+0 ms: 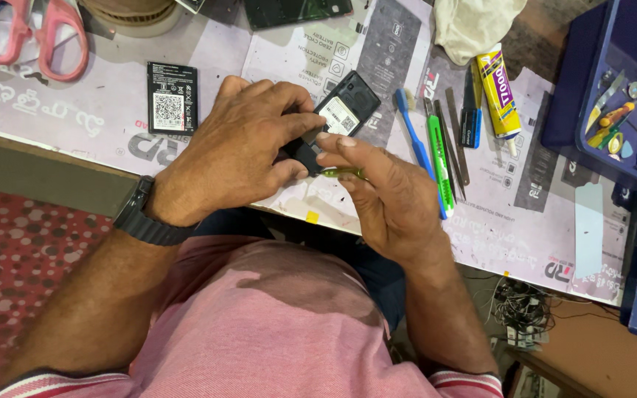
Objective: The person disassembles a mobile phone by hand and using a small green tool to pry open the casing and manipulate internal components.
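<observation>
My left hand (239, 147) grips a small black phone (349, 109) lying back-up on the mat, its battery bay open and showing a white label. My right hand (386, 195) holds a thin green-handled tool (342, 173) with its tip at the phone's lower end. Left of the hand lies a loose black battery (172, 97) with a white label, flat on the mat. A black watch is on my left wrist.
A blue toothbrush (413, 133), green utility knife (440, 158), metal tweezers (458, 144), and glue tube (498, 92) lie right of the phone. A blue parts tray (591, 88) stands at the right. Pink scissors (27, 33) rest at top left, a cloth (473, 26) at top.
</observation>
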